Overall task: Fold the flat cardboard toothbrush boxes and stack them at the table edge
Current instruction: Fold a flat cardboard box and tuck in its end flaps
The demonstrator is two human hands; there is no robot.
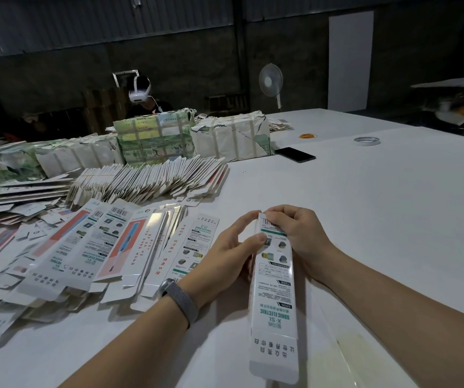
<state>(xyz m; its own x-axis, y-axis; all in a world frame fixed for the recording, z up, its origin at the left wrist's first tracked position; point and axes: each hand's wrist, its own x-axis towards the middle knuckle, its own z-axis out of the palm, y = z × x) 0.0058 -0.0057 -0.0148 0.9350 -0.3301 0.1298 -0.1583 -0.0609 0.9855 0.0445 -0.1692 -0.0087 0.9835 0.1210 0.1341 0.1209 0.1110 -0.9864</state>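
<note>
Both your hands are on one long white toothbrush box (274, 298), which lies lengthwise on the white counter (379, 208) right in front of you, its far end up between your hands and its near end pointing back toward you. Your left hand (225, 253) curls along the box's left edge, thumb pressed onto the printed face beside the small product pictures, the other fingers (246, 219) bent round toward the top corner. Your right hand (295, 236) pinches the far end, fingertips folded down over the barcode panel, so both sets of fingers are clamped on the cardboard. Whether that top flap is tucked in, I can't tell; your fingers cover it. A grey woven watch band (181, 299) sits on your left wrist.

Just left of your left hand, a loose spread of flat boxes (107, 247) fans over the counter, some showing a coral stripe, some white with red characters. Behind them a tight row of flat blanks (152, 180) stands on edge, leaning. Farther back, paper-wrapped bundles (230, 138) bound with tape are lined up, one with green printed wrapping (152, 135).

To the right of the bundles lies a dark phone (295, 154), flat on the counter. Beyond it, well apart, a roll of tape (366, 141) and a small heap of orange rubber bands (308, 135). Across the counter another person wears a white headset (140, 92), and a white standing fan (271, 81) is behind the far edge.
</note>
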